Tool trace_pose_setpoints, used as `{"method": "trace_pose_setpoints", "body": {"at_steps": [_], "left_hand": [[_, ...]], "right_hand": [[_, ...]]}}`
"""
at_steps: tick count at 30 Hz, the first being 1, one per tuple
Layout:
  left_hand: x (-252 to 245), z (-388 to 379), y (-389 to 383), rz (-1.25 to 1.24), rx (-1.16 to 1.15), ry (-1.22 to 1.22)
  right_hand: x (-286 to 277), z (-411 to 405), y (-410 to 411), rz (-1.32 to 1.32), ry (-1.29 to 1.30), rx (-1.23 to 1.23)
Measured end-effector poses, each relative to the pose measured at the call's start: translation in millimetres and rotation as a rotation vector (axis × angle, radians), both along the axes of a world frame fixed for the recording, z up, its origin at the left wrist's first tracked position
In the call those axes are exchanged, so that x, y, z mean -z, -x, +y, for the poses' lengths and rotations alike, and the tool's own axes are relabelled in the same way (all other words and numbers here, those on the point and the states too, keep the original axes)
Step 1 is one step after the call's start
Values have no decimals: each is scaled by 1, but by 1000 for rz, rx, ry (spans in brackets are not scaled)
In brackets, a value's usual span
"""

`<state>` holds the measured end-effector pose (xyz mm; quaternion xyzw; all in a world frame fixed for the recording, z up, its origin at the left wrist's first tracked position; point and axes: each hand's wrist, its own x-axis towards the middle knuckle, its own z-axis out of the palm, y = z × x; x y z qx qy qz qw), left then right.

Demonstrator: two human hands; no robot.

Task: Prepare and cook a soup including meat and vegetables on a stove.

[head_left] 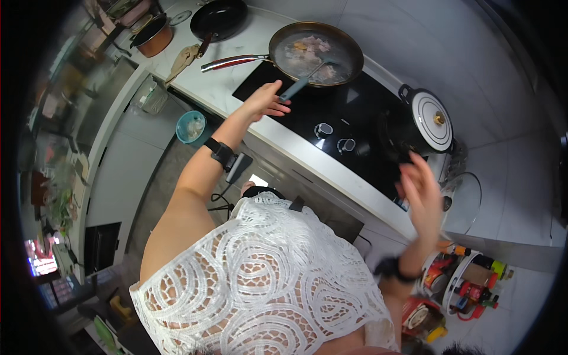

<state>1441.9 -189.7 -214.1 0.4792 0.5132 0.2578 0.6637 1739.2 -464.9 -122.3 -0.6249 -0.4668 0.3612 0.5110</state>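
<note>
A frying pan (275, 44) stands on the black glass cooktop (301, 117), with chunks of pale meat (310, 51) in cloudy liquid. A spatula (294, 88) with a blue-grey handle leans over the pan's near rim, its head in the liquid. Just beside the handle's end is my left hand (265, 101), fingers spread and thumb raised; no grip on the handle shows. My right hand (421, 195), blurred, hovers over the cooktop's right front corner with fingers apart and nothing visible in it. Close beyond it sits a black pot (399, 128) under a white lid (428, 120) with a gold knob.
The pan handle (235, 62) juts left over the counter. Behind it lie a second black pan (217, 20), a beige cloth (183, 62) and a copper-coloured saucepan (154, 40). A glass lid (466, 199) and seasoning racks (457, 284) are at right. A teal bin (184, 133) hangs low at left.
</note>
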Motion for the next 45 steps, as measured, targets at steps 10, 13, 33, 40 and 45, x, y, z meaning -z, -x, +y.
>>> {"method": "trace_pose_setpoints", "body": {"at_steps": [10,13,33,40,45], "left_hand": [[37,57,128,16,458,-280],[70,49,155,0,344,-176],[71,149,196,-709,-474,18],[58,157,204,-708,-487,-53],[58,159,208,-714,-482,-39]], "right_hand": [[120,325,240,-792,216,-54],[123,304,208,-841,395,0],[91,351,125,-634,350,271],[77,353,139,-573,419,197],[83,343,154,-609,411,162]]}}
